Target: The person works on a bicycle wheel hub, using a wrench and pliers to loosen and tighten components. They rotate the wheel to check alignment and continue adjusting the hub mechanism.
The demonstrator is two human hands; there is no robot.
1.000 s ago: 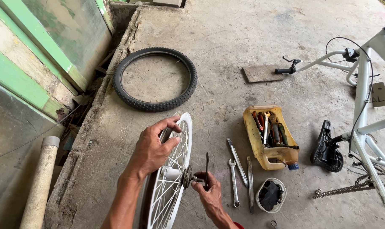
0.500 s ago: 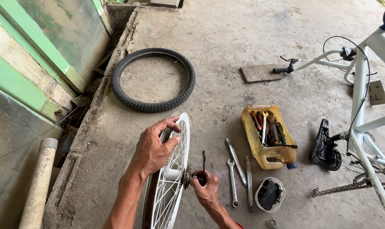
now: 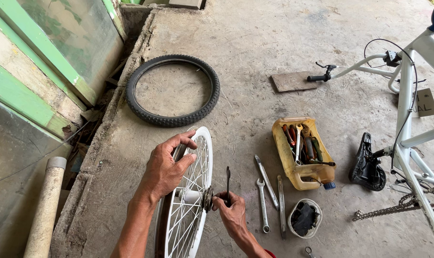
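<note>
Upright white spoked wheel (image 3: 186, 200), wrench (image 3: 228, 184) at hub.

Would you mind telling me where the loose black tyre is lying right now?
In the head view, the black tyre lies flat on the concrete floor, upper left of centre, beyond the white wheel and beside the green wall.

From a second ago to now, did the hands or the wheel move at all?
Hardly. The left hand grips the rim of the white wheel in the same spot, and the right hand holds the wrench at the hub as before, the wrench barely shifted. Nothing was picked up or let go. The tyre, the spanners and the yellow tool tub lie unmoved on the floor.
</note>
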